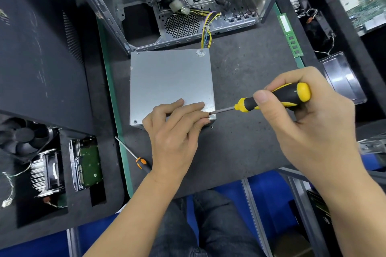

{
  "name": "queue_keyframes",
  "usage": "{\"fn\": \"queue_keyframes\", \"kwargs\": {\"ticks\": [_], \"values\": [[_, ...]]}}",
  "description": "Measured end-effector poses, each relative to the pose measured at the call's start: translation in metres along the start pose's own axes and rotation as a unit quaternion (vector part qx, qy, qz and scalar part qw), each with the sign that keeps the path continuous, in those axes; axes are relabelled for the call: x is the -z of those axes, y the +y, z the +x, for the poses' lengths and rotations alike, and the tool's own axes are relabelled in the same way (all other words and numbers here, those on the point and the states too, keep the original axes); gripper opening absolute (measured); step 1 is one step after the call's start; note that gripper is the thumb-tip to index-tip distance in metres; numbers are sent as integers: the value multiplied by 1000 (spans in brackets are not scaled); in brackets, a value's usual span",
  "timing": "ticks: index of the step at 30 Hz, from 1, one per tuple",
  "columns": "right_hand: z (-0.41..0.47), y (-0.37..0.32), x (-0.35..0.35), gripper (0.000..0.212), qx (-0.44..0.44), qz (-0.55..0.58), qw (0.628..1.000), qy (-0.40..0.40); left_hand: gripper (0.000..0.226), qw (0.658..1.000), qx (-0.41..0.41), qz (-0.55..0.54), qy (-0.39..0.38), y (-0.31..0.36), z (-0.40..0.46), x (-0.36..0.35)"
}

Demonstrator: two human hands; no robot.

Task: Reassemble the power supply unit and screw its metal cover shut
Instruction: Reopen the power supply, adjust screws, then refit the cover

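The grey metal power supply unit (169,81) lies flat on the dark mat with its cover on and its yellow cable bundle (206,33) running up toward the case. My right hand (309,123) grips a yellow-and-black screwdriver (277,97), its shaft pointing left to the unit's near right corner. My left hand (175,131) rests on that corner, with its fingertips pinching at the screwdriver's tip; what they pinch is hidden. A small screw (211,127) lies on the mat just below the corner.
An open computer case (179,6) stands behind the unit. An orange-handled screwdriver (133,155) lies at the mat's left edge. A black side panel (41,48), a fan with heatsink (31,152) and a hard drive (85,162) sit left. A RAM stick (290,35) lies right.
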State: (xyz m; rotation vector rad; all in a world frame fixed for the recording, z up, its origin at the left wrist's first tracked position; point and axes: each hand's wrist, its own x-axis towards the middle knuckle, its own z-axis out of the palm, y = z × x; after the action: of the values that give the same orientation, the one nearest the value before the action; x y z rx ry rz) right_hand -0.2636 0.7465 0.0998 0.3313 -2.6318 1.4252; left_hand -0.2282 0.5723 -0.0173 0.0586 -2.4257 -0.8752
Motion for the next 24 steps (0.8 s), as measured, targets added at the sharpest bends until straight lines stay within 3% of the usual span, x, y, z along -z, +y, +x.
{"fn": "queue_keyframes", "kwargs": {"ticks": [13, 24], "values": [[-4, 23, 6, 13, -108, 64, 989, 80, 14, 998, 62, -13, -13, 16, 5, 4], [-3, 24, 2, 12, -116, 97, 987, 56, 11, 997, 62, -31, -33, 13, 6, 5]]}}
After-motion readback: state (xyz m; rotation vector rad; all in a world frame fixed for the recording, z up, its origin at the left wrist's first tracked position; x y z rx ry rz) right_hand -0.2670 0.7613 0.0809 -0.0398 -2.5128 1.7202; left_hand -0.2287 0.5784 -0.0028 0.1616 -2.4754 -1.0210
